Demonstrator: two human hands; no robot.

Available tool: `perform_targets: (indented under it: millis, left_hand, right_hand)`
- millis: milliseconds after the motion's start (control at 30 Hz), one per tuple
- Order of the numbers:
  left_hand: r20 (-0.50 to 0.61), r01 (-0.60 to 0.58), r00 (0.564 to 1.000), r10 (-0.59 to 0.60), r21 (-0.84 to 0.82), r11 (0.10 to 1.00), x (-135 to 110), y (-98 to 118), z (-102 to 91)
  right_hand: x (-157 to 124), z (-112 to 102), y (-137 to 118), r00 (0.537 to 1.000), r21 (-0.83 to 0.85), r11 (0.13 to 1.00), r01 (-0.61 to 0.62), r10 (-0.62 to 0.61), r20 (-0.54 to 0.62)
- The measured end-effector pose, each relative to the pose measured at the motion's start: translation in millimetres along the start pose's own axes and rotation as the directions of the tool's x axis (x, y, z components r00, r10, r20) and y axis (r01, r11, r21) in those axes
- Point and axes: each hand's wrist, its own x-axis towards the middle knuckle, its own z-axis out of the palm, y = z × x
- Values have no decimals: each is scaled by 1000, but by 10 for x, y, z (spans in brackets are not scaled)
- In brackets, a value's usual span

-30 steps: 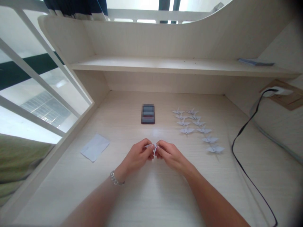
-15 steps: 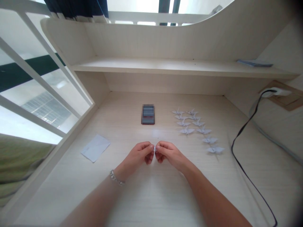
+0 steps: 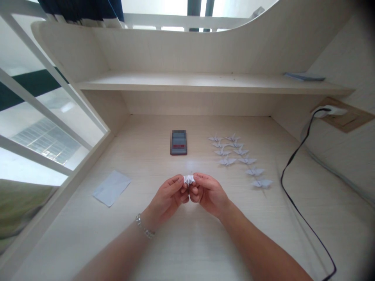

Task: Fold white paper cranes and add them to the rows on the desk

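Between my two hands is a small white folded paper crane [image 3: 189, 179], pinched at its two sides and partly hidden by fingertips. My left hand [image 3: 172, 190] grips its left side with thumb and fingers; a beaded bracelet [image 3: 144, 226] circles that wrist. My right hand [image 3: 208, 192] pinches the right side. Both hands are above the middle of the desk, close together. To the right, several finished white paper cranes [image 3: 226, 161] stand in two rough rows. A stack of white paper [image 3: 111, 188] lies flat left of my left hand.
A dark, pixelated rectangular device [image 3: 178, 143] lies on the desk [image 3: 152, 148] beyond my hands. At right, a black cable [image 3: 293, 156] runs from a wall socket [image 3: 348, 115] down across the desk. A shelf [image 3: 205, 84] spans the back, with a flat bluish item [image 3: 304, 77] on it.
The folded paper now shows wider between my fingers, and my hands have drawn slightly apart and tilted. The whole view has shifted a little; desk objects stay in place.
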Motion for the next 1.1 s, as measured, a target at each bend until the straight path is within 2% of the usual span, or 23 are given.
perform_targets:
  millis: [433,667,900,1100]
  left_hand:
    - [98,-43,994,43,-4,999,-33,-36,-1]
    - [3,26,1000,-27,154,988,3,45,-7]
    - [-74,-1,997,22,272,962,16,67,-40]
    - [-1,3,1000,-3,156,988,-3,65,-9]
  right_hand:
    - [-25,26,1,995,29,998,59,-62,83]
    - [-8,-19,-7,999,-113,992,46,-43,21]
    - [8,-43,-9,999,-293,956,2,-16,-48]
    - [-17,-8,-5,1000,-98,995,24,-22,15]
